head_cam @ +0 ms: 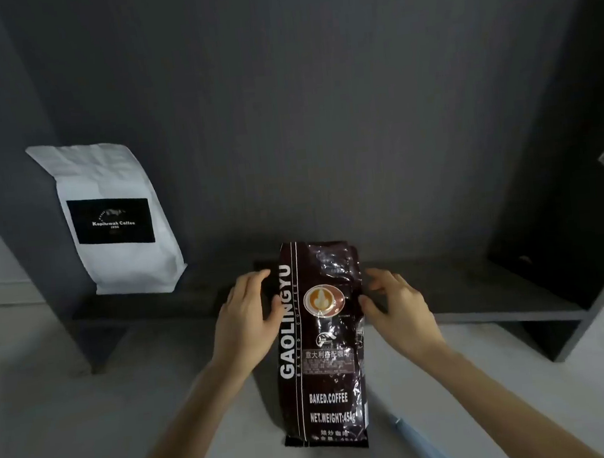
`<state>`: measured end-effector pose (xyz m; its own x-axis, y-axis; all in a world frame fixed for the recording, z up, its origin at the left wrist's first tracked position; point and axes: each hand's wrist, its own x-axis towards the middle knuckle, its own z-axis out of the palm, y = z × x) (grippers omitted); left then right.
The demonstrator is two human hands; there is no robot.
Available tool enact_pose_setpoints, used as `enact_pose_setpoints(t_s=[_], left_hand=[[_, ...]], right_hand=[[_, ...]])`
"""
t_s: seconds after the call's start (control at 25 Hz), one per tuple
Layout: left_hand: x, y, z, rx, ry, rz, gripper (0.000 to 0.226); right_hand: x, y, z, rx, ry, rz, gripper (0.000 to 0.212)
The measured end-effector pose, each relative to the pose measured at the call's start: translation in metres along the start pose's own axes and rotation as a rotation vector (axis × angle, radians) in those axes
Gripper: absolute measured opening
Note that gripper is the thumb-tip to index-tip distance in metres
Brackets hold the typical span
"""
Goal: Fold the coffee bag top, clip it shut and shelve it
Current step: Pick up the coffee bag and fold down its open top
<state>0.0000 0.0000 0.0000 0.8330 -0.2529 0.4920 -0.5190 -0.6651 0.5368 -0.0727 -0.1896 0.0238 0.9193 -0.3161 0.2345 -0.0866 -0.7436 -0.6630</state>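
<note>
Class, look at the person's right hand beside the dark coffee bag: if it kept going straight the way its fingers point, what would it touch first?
The right hand points up and inward, so it would probably meet the dark coffee bag's right edge first; its fingertips look almost on it already, though depth is unclear.

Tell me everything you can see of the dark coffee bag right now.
The dark coffee bag is glossy, crinkled dark-brown film printed GAOLINGYU, BAKED.COFFEE, NET.WEIGHT:454g, with a round latte emblem. It stands upright on the pale surface before the grey shelf. Its top looks flat; no clip shows. The left hand touches its left edge; the right hand its right edge, fingers spread.
</note>
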Motion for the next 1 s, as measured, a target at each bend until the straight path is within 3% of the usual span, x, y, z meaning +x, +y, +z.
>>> enact_pose_setpoints(t_s=[0.56, 0.84, 1.0], left_hand=[[-0.010, 0.006, 0.012, -0.229, -0.105, -0.149, 0.040], [-0.042, 0.022, 0.008, -0.462, 0.064, -0.350, 0.023], [-0.062, 0.033, 0.003, -0.517, 0.111, -0.381, 0.022]], right_hand=[[-0.003, 0.008, 0.022, 0.169, 0.003, 0.076, 0.029], [-0.031, 0.004, 0.025, 0.454, 0.133, 0.229, 0.017], [-0.052, 0.004, 0.023, 0.599, 0.181, 0.286, 0.014]])
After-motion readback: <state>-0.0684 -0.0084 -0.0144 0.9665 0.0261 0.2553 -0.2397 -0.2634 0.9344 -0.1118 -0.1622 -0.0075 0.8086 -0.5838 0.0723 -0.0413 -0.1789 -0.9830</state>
